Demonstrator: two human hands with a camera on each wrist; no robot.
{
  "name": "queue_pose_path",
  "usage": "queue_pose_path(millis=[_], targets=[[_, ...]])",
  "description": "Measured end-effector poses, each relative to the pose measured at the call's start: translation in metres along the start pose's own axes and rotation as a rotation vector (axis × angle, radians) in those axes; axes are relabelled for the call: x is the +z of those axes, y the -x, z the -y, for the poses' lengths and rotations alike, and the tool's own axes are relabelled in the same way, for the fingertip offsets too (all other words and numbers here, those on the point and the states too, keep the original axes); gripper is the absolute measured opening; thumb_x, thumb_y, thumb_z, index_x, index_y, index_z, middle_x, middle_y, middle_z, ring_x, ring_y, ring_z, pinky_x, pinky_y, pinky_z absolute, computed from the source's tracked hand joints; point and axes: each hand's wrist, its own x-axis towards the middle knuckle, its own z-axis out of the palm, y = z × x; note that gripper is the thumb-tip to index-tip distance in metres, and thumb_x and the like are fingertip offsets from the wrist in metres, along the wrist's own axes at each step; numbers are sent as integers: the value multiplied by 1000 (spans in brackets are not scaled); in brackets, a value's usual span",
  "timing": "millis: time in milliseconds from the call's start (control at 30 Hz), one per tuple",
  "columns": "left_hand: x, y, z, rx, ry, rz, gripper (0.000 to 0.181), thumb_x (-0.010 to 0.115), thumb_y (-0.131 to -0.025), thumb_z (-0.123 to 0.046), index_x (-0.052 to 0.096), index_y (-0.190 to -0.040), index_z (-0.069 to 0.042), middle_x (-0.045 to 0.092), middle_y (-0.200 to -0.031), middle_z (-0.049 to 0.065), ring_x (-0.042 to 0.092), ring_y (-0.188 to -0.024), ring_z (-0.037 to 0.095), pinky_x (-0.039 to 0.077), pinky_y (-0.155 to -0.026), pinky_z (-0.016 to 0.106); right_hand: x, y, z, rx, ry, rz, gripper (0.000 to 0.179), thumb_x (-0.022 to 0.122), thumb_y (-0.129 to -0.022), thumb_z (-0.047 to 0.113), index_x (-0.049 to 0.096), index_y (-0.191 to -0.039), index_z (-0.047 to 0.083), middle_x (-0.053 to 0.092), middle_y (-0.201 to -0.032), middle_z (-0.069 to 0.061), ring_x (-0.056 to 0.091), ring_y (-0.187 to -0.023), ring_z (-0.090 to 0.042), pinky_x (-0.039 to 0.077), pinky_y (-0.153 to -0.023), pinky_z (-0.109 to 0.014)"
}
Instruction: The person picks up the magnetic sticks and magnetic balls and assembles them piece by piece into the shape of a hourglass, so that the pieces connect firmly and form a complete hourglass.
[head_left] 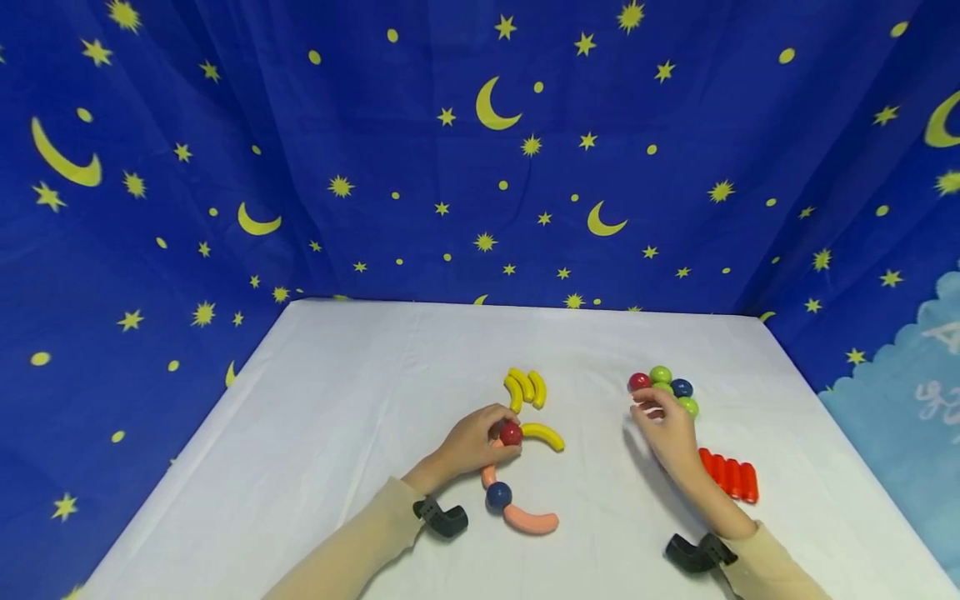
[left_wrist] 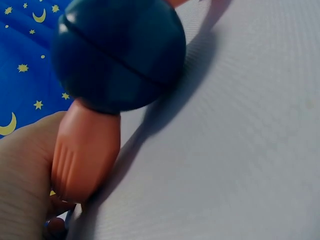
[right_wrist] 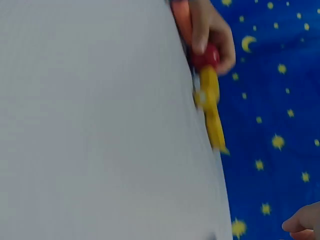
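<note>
My left hand [head_left: 476, 437] grips a red ball [head_left: 512, 433] between thumb and fingers. A curved yellow stick [head_left: 543, 436] extends right from that ball. Below it, a short pink stick [head_left: 489, 476] runs down to a dark blue ball [head_left: 498, 497], from which a curved pink stick [head_left: 531, 521] continues. Close up, the left wrist view has the blue ball [left_wrist: 120, 55] meeting the grooved pink stick [left_wrist: 86, 155]. My right hand [head_left: 669, 433] hovers with bent, relaxed fingers at a cluster of balls, its fingertips just below a red ball [head_left: 639, 382]; nothing shows between them.
Beyond the left hand lie three loose yellow sticks [head_left: 525, 389]. Green balls [head_left: 661, 375] and a blue ball [head_left: 682, 387] share the cluster at right. Several red sticks [head_left: 729, 476] lie side by side near the right forearm. A starry blue curtain [head_left: 525, 167] encloses the white table [head_left: 360, 375].
</note>
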Motion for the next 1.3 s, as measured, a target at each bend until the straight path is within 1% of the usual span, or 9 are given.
queue_pose_path(millis=[100,267,333,500,667,800,967,1167,1300], targets=[[2,0,2,1,-22,-26,34,77,-77,-35,60,-101,-17,59,-88,-7,48,-74,2,40,-65,15,-17,-2,-8,16,79,-72,19,66,-78,-9,66,-98,-9,65,-92,-20,49,-79,8,40,-71,-4],[3,0,2,-61,-30,-42,33,76,-76,-40,56,-92,-19,57,-77,-7,46,-69,4,37,-59,16,-37,-6,-20,77,202,-144,23,67,-76,-8,66,-100,-9,65,-95,-21,49,-84,-1,36,-74,-7],[2,0,2,-97,-29,-35,31,75,-77,-38,56,-92,-19,58,-79,-7,48,-70,5,38,-60,16,-40,-7,-24,109,230,-146,24,68,-76,-6,66,-100,-8,65,-97,-22,51,-85,-8,36,-74,-9],[2,0,1,-111,-24,-31,28,73,-80,-31,62,-102,-19,68,-97,-3,58,-82,8,45,-69,18,-44,-8,-31,190,265,-102,25,69,-78,-2,65,-102,-7,64,-100,-23,54,-92,-28,36,-77,-15],[2,0,0,-114,-34,-41,29,70,-80,-26,67,-108,-17,69,-106,-1,61,-89,9,46,-73,18,-45,-7,-35,228,260,-73,27,70,-78,-1,64,-104,-7,61,-103,-25,56,-97,-34,36,-77,-16],[1,-1,-1,-122,-43,-56,30,68,-79,-22,70,-108,-17,70,-104,-2,60,-89,9,44,-72,17,-46,-6,-38,257,251,-62,29,70,-79,1,63,-105,-7,60,-103,-24,56,-96,-33,32,-71,-5],[-1,-1,-3,-141,-43,-69,30,67,-77,-20,71,-107,-18,71,-107,-1,63,-95,12,47,-79,22,-47,-5,-41,307,245,-34,30,69,-81,4,61,-107,-7,60,-106,-24,55,-94,-29,31,-67,0],[-1,0,-3,-169,-35,-73,29,71,-79,-26,71,-106,-18,70,-113,1,64,-102,17,50,-85,29,-47,-6,-42,358,245,-27,31,70,-80,7,59,-107,-5,63,-105,-24,49,-81,-1,34,-65,0],[0,0,-2,-170,-46,-86,27,73,-79,-30,71,-104,-19,71,-108,0,64,-97,14,50,-83,28,-47,-6,-43,364,239,-50,33,72,-80,8,59,-108,-4,63,-105,-24,45,-80,4,34,-65,0]])
